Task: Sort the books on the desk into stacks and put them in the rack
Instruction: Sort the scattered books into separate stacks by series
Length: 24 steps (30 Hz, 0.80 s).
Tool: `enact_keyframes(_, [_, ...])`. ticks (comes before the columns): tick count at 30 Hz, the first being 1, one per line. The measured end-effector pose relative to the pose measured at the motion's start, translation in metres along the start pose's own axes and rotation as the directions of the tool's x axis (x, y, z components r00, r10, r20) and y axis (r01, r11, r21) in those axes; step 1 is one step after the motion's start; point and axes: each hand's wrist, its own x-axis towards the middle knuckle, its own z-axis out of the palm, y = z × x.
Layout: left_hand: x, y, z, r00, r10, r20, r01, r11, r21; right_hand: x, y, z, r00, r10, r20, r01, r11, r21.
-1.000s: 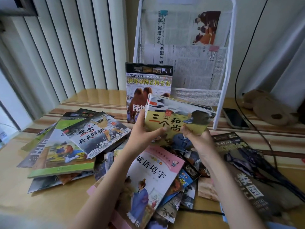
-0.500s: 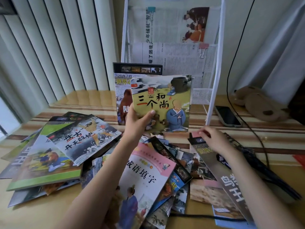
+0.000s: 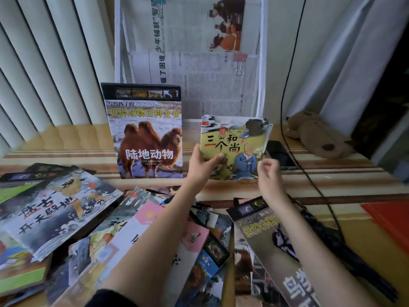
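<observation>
Before the rack (image 3: 261, 85), monk book (image 3: 234, 147) in left hand (image 3: 202, 162) fingers (image 3: 218, 158).

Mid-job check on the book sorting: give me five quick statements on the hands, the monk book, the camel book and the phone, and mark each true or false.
1. The left hand holds the monk book by its lower left corner. True.
2. The right hand also grips the monk book. False: its fingers are loosely curled beside the book's lower right corner and hold nothing.
3. The camel book lies flat on the desk. False: it stands upright in front of the rack.
4. A phone lies on the desk right of the monk book. True.
5. The rack's upper pockets hold picture books. False: they hold clipped newspapers.
</observation>
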Motion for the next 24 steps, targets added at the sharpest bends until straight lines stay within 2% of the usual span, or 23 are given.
enact_keyframes(2, [0.006,-0.006,0.000,0.997,-0.069,0.031,0.067,0.996,0.062,0.009,-0.006,0.009,0.999,0.046,-0.007,-0.045,0.994,0.100])
enact_keyframes(6, [0.010,-0.015,0.000,0.999,-0.037,0.035,0.028,0.975,0.219,0.012,0.003,0.027,0.996,0.017,-0.091,-0.025,0.995,-0.095])
enact_keyframes(11, [0.009,-0.019,0.008,0.995,0.035,0.098,-0.063,0.951,0.301,0.018,0.007,0.023,0.952,-0.070,-0.297,0.026,0.988,-0.149])
enact_keyframes(14, [0.009,-0.020,0.013,0.992,-0.021,0.124,-0.022,0.942,0.335,0.020,0.010,0.021,0.962,-0.011,-0.272,-0.043,0.980,-0.193])
enact_keyframes(17, [0.006,-0.021,0.014,0.995,-0.070,0.075,0.021,0.852,0.523,0.018,0.007,0.024,0.972,0.011,-0.235,-0.062,0.976,-0.210])
enact_keyframes(19, [0.001,-0.016,0.013,0.999,-0.041,0.022,0.017,0.762,0.648,0.013,0.002,0.026,0.938,-0.076,-0.339,0.011,0.982,-0.191])
enact_keyframes(21, [-0.003,-0.005,0.008,1.000,-0.019,-0.007,0.018,0.719,0.695,0.007,-0.003,0.028,0.870,-0.242,-0.430,0.138,0.956,-0.259])
enact_keyframes(24, [-0.012,0.022,-0.009,0.998,0.019,0.051,-0.049,0.731,0.680,-0.004,-0.010,0.031,0.774,-0.497,-0.393,0.301,0.834,-0.462])
